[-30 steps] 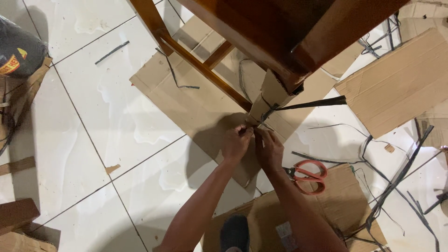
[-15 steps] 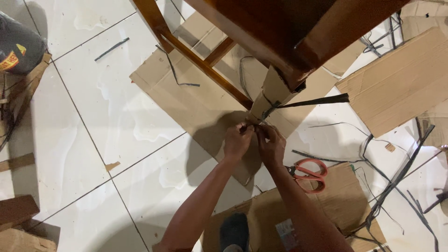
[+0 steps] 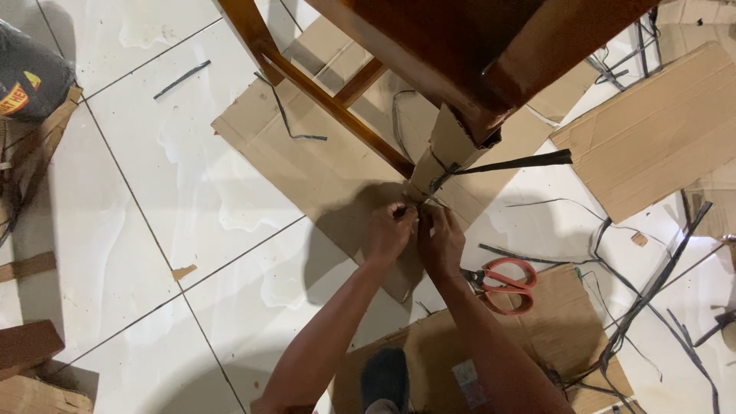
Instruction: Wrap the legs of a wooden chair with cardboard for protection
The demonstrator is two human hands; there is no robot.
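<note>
We pinch a black strap (image 3: 406,208) with our left hand (image 3: 389,232) and right hand (image 3: 441,239), both closed on it, at the cardboard-wrapped chair leg (image 3: 445,153).

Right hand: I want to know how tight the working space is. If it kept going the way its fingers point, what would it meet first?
The right hand points up at the cardboard-wrapped chair leg; it would probably meet that wrap and its dark strap almost at once, though depth is unclear.

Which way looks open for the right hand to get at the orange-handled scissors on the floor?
Probably yes: the scissors lie uncovered on cardboard just beside the right hand, nothing between, though both hands are busy at the wrapped chair leg.
</note>
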